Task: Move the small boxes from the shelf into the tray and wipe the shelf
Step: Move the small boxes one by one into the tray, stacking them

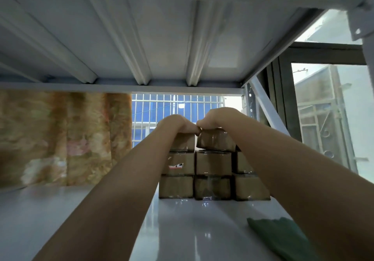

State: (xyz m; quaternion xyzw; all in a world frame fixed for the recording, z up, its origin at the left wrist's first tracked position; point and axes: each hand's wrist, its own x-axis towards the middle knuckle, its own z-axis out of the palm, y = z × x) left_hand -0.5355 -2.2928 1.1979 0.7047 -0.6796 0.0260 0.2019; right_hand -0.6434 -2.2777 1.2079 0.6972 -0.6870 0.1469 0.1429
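Several small brown cardboard boxes (213,162) are stacked three rows high at the back of a glossy white shelf (182,220). My left hand (176,124) rests curled over the top left box (183,141). My right hand (217,118) grips the top middle box (215,140), which sits tilted and slightly raised off the box below. Both forearms reach in from the bottom of the view and hide part of the stack's sides. No tray is in view.
A green cloth (281,234) lies on the shelf at the front right. The white ribbed underside of the shelf above (162,38) hangs close overhead. A patterned curtain (64,137) and a barred window (174,107) stand behind; a diagonal brace (267,107) is at right.
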